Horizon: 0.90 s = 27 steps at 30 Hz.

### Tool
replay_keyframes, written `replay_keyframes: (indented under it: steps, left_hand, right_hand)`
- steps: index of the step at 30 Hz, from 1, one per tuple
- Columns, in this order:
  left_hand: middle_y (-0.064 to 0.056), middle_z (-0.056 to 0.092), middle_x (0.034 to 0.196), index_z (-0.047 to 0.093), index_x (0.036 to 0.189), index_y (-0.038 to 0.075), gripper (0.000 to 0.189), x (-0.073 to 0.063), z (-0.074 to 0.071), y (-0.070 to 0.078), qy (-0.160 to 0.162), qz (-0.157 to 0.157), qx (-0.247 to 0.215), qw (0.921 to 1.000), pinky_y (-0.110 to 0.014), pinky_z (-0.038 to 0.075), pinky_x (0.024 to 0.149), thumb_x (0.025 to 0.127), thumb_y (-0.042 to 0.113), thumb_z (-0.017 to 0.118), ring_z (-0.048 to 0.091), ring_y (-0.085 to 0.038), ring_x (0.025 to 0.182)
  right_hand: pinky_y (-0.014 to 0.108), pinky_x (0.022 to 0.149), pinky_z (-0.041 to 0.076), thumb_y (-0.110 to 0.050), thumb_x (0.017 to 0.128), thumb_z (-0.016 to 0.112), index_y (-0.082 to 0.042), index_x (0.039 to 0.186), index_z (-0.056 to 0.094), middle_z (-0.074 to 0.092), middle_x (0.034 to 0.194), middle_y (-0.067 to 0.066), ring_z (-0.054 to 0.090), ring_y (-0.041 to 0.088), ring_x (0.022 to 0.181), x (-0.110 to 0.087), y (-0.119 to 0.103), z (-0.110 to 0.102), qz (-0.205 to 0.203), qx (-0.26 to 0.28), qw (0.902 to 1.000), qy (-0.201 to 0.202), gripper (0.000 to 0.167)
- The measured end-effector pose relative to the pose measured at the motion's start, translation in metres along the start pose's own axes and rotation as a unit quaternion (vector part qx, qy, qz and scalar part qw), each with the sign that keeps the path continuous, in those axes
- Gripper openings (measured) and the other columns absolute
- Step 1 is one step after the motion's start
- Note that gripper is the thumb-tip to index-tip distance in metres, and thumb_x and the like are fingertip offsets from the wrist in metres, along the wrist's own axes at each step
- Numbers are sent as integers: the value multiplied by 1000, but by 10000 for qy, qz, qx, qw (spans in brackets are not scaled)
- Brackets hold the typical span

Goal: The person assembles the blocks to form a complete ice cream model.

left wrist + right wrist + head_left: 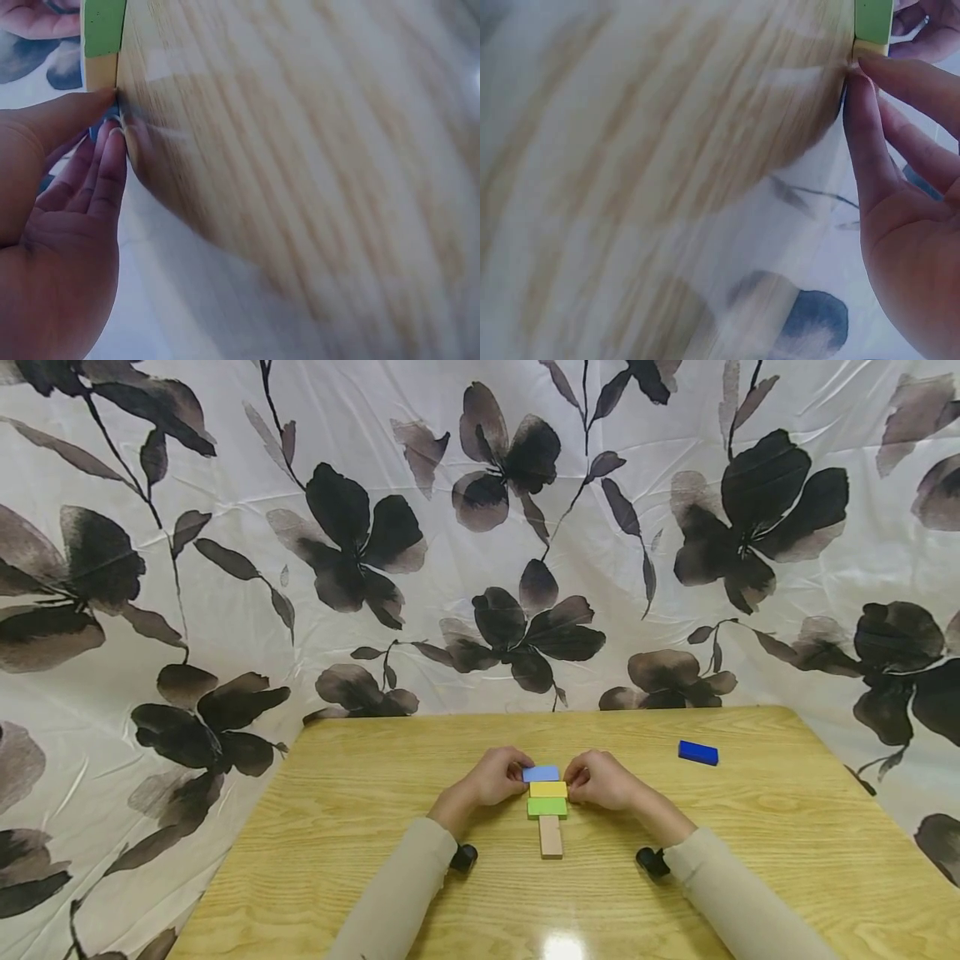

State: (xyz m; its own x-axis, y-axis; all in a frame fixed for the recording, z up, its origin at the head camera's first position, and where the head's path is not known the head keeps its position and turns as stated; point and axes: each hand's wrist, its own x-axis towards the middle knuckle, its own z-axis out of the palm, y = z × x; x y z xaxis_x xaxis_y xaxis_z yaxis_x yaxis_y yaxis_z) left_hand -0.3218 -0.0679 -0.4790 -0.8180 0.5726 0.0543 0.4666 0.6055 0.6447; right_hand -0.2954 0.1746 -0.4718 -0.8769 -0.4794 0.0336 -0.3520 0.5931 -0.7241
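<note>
A light blue block point(541, 773) lies flat above a yellow block point(548, 789), its left end jutting out past it. Below come a green block point(547, 808) and an upright-pointing plain wooden block point(551, 837), together forming a tree-like column on the table. My left hand point(501, 776) pinches the light blue block's left end between thumb and fingers. At the opposite side, my right hand point(602, 779) has bent fingers touching the yellow block's right end, near the light blue one. The right wrist view shows its thumb point(900, 79) against the yellow block; other contacts are partly hidden.
A dark blue block point(698, 752) lies apart at the table's right rear. The wood-grain table point(360, 760) backs onto a white cloth point(420, 677) with dark flowers. Each wrist carries a small black camera.
</note>
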Motion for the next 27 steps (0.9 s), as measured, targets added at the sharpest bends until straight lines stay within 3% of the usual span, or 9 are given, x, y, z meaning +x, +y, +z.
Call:
replay_keyframes:
  steps: [7, 15, 27]
  left_hand:
    - [-16, 65, 114, 69, 123, -6, 31, -2, 0, 1, -30, 117, 40, 9999, -26, 53, 75, 91, -5, 72, 62, -16, 87]
    - [-17, 65, 112, 67, 125, -7, 32, -4, 2, -1, -52, 194, 76, 9998, -27, 54, 78, 93, -6, 69, 65, -20, 92]
    - [-18, 64, 113, 66, 126, -8, 33, -4, 2, 1, -52, 350, 119, 9993, -32, 54, 79, 93, -9, 65, 65, -23, 94]
  right_hand:
    - [30, 72, 56, 5, 83, 75, 6, 101, 70, 66, 87, 7, 65, 13, 79, 1, -2, 2, 54, 162, 9998, 84, 18]
    - [32, 76, 57, 7, 85, 73, 17, 128, 57, 64, 92, 13, 66, 17, 83, 3, -4, 4, 88, 267, 9996, 23, 47]
    - [32, 76, 56, 2, 87, 75, 15, 121, 62, 64, 90, 11, 63, 15, 81, 8, 1, 5, -35, 183, 9998, -12, 39]
